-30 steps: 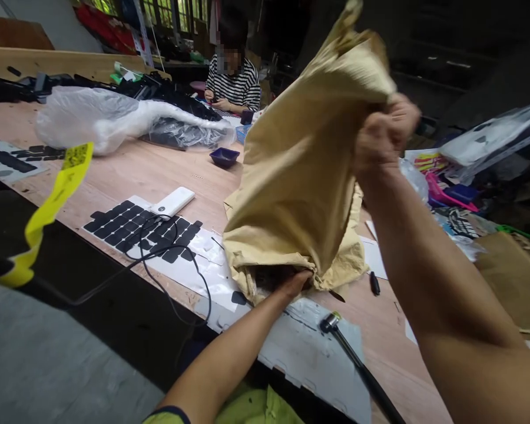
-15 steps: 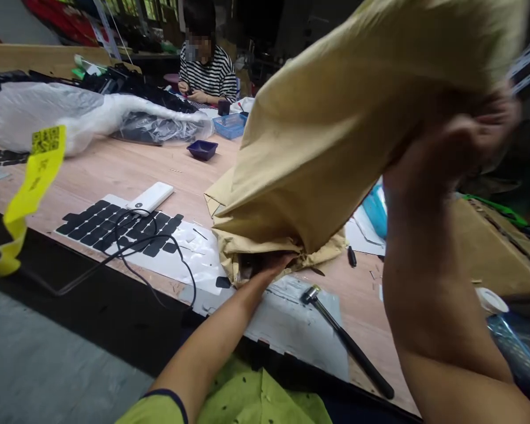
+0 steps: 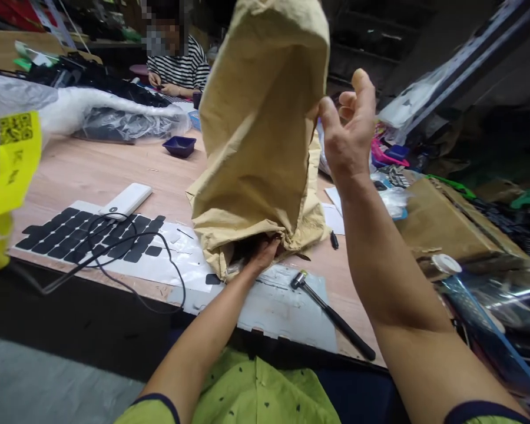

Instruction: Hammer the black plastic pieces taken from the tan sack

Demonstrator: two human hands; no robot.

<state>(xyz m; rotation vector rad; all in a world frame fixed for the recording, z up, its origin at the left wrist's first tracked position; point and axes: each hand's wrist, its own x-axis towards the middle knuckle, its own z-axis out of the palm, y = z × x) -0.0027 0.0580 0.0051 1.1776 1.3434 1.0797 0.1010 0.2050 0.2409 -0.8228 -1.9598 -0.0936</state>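
A large tan bag (image 3: 260,147) stands raised over the table, its lower opening turned toward me and dark inside. My left hand (image 3: 265,254) is at that opening, closed on the gathered rim, with some fingertips hidden by the folds. Beside the bag's upper right edge, my right hand (image 3: 351,129) is raised with fingers apart and nothing in it. Its thumb is close to the bag; whether they touch I cannot tell. Below the bag, a black-handled hammer (image 3: 333,315) lies partly on a grey sheet (image 3: 287,306).
Left on the table are a sheet of black square stickers (image 3: 88,235), a white power bank (image 3: 126,200) with a looped cable, and a dark blue tray (image 3: 179,146). A cardboard box (image 3: 454,229) stands at right. Across the table sits a person in a striped shirt (image 3: 181,65).
My right hand has let go of the bag's upper end and opened. The bag now stands more upright instead of stretching to the upper right. My left hand stays at the rim.
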